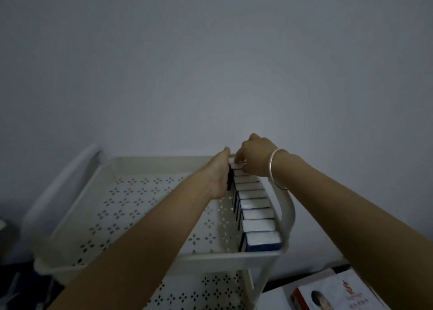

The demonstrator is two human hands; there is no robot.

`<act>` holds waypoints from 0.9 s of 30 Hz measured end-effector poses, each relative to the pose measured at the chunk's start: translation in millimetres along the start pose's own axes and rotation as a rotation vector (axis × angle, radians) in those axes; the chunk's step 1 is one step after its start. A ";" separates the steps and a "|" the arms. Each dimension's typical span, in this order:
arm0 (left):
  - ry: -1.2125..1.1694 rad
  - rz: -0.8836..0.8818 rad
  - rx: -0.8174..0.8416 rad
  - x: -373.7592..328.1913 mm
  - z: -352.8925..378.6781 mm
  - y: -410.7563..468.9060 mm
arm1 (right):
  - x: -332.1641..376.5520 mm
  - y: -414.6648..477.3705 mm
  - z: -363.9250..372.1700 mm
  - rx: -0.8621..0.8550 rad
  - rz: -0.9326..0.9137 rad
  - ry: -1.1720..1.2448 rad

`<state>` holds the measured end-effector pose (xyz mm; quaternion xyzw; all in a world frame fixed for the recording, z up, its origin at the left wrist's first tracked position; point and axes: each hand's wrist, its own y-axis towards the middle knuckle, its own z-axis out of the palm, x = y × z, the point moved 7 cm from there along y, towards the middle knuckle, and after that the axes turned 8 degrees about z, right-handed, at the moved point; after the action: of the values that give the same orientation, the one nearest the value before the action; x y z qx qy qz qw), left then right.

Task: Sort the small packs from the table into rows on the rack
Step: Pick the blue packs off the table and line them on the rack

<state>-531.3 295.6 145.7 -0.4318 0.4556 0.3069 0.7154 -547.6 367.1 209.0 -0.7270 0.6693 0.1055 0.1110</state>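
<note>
A white perforated rack (131,206) fills the lower middle of the view. Along the right side of its top tray stands a row of several small white-and-blue packs (256,212), upright and close together. Both hands are at the far end of that row. My left hand (219,177) lies flat against the row's left side, fingers straight, touching the dark faces of the far packs. My right hand (254,156), with a silver bangle on the wrist, pinches the top of the farthest pack (234,163) near the tray's back wall.
The tray's right rim and handle (287,212) run beside the row. A lower perforated shelf (203,291) shows below. A white-and-red printed package (335,293) lies at the bottom right. A plain wall is behind the rack.
</note>
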 end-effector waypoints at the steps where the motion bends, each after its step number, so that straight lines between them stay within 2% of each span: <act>1: 0.025 0.000 -0.014 -2.4 -0.9 -6.0 | 0.8 -0.9 -1.4 -0.005 0.005 0.011; 6: -0.016 0.056 -0.143 -4.9 -26.1 -18.9 | 3.2 -13.4 -16.7 -0.087 0.023 0.172; 9: -0.060 0.174 -0.157 -15.3 -45.3 -49.6 | 25.0 -38.5 -41.1 -0.209 -0.021 0.277; 12: 0.037 0.363 -0.192 -30.6 -72.1 -108.6 | 62.5 -84.7 -72.6 -0.405 -0.047 0.546; 14: 0.132 0.464 -0.245 -32.9 -94.4 -156.0 | 93.1 -121.7 -82.2 -0.452 -0.087 0.768; 17: 0.219 0.533 -0.344 -14.8 -127.2 -224.0 | 157.0 -165.4 -66.6 -0.338 -0.200 1.002; 21: 0.301 0.515 -0.514 37.7 -174.0 -280.1 | 249.7 -196.8 -2.3 -0.076 -0.328 1.040; 24: 0.377 0.426 -0.678 101.2 -220.3 -317.4 | 307.9 -209.6 65.0 0.109 -0.317 0.995; 27: 0.510 0.229 -0.726 184.2 -256.8 -353.0 | 360.6 -228.0 142.8 0.354 -0.288 0.907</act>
<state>-263.8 -81.4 41.6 -0.6632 0.5249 0.4077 0.3442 -291.6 85.9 -31.4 -0.7547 0.5508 -0.3521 -0.0557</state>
